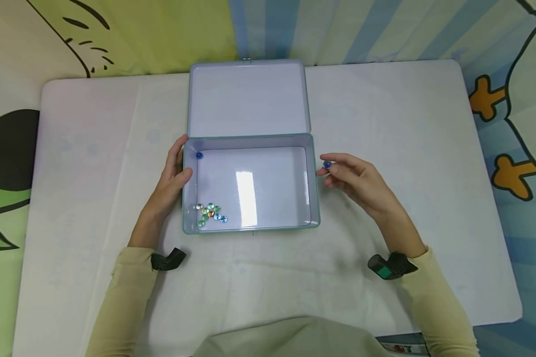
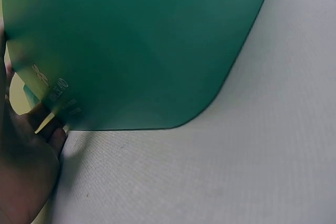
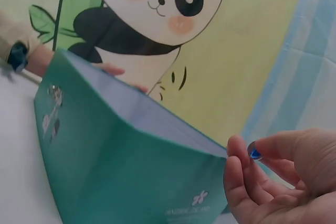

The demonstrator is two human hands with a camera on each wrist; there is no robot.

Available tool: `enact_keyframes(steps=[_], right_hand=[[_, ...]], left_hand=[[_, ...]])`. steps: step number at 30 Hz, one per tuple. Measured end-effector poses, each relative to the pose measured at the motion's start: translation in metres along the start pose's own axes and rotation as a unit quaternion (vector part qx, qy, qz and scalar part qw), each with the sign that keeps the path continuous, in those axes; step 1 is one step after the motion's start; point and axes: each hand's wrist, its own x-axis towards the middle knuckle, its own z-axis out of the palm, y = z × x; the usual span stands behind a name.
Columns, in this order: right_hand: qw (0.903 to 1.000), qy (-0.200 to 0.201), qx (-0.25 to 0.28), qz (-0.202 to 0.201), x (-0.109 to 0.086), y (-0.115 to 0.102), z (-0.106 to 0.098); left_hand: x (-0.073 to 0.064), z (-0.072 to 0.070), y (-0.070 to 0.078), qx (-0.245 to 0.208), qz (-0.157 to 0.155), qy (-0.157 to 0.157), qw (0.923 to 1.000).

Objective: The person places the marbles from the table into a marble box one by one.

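A tin box (image 1: 250, 141), green outside and pale inside, lies open on the table with its hinged lid (image 1: 249, 99) folded back. My left hand (image 1: 171, 178) holds its left wall, thumb over the rim and fingers along the outside. In the left wrist view that hand (image 2: 31, 161) is at the green side of the box (image 2: 136, 51). Just beyond the right wall, my right hand (image 1: 357, 181) pinches a blue glass marble (image 3: 255, 153) between thumb and fingertips. Several coloured marbles (image 1: 211, 213) cluster in the box's front left corner. Another blue marble (image 1: 199, 155) sits in its back left corner.
A white cloth-covered table (image 1: 406, 124) surrounds the box. Behind it hangs a printed curtain (image 1: 161, 34) with cartoon figures. Black cameras are strapped to the left wrist (image 1: 168, 259) and the right wrist (image 1: 392, 266). Bright light reflects off the box floor.
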Motion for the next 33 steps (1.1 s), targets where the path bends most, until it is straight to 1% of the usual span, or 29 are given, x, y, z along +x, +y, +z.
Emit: enact_keyframes(steps=[2, 5, 9, 14, 19, 24, 28, 33], right_hand=[[0.9995, -0.009, 0.027, 0.011, -0.001, -0.002, 0.002], [0.9986, -0.011, 0.046, 0.025, -0.003, -0.005, 0.005], [0.9990, -0.012, 0.036, 0.025, -0.005, -0.007, 0.009], [0.9992, -0.030, 0.021, 0.015, -0.007, -0.006, 0.012], [0.9986, -0.052, -0.007, 0.010, -0.008, -0.006, 0.015], [0.9958, -0.080, -0.043, 0.002, -0.007, -0.008, 0.020], [0.9920, -0.099, -0.078, -0.001, -0.004, -0.012, 0.026], [0.9846, -0.126, -0.121, 0.001, 0.005, -0.019, 0.038]], left_hand=[[0.000, 0.000, 0.000, -0.001, 0.001, 0.000, 1.0000], [0.001, 0.000, 0.000, -0.002, 0.002, -0.001, 1.0000], [0.000, 0.000, -0.001, -0.003, 0.002, -0.002, 1.0000], [0.000, 0.000, -0.001, -0.004, 0.004, -0.002, 1.0000], [-0.001, 0.000, -0.001, -0.001, 0.003, -0.001, 1.0000], [-0.001, 0.000, -0.001, 0.002, 0.001, 0.000, 1.0000], [-0.001, 0.001, -0.002, 0.001, -0.001, 0.000, 1.0000], [0.000, 0.000, -0.002, 0.000, -0.001, 0.001, 1.0000]])
